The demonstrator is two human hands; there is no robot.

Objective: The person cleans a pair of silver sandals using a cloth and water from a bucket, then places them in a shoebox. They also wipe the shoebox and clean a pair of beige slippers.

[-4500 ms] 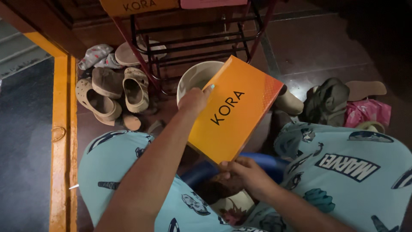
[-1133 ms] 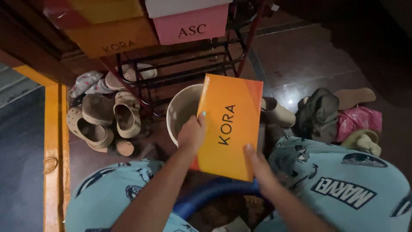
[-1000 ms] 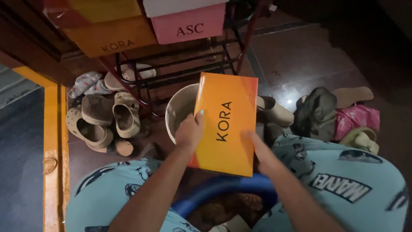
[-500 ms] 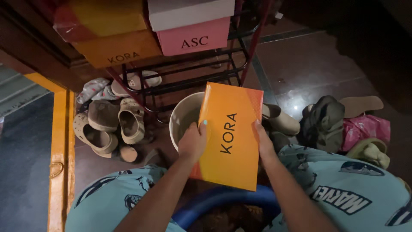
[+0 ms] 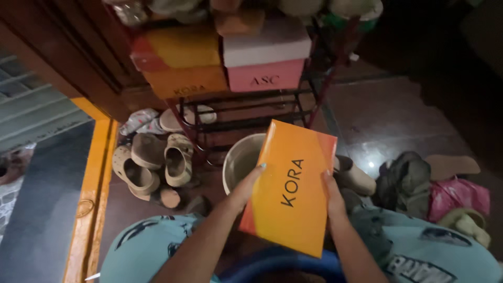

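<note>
Head view: orange box (image 5: 291,188) between both hands.

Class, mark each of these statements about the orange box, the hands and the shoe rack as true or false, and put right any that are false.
1. Both hands hold the orange box. True: the left hand grips its left edge, the right hand its right edge.
2. The orange box lies open. False: its lid is shut.
3. A pink box sits on the shoe rack. True.
4. The pale bucket stands on top of the rack. False: it stands on the floor, partly behind the held box.
5. Beige clogs lie right of the bucket. False: they lie to its left.
</note>
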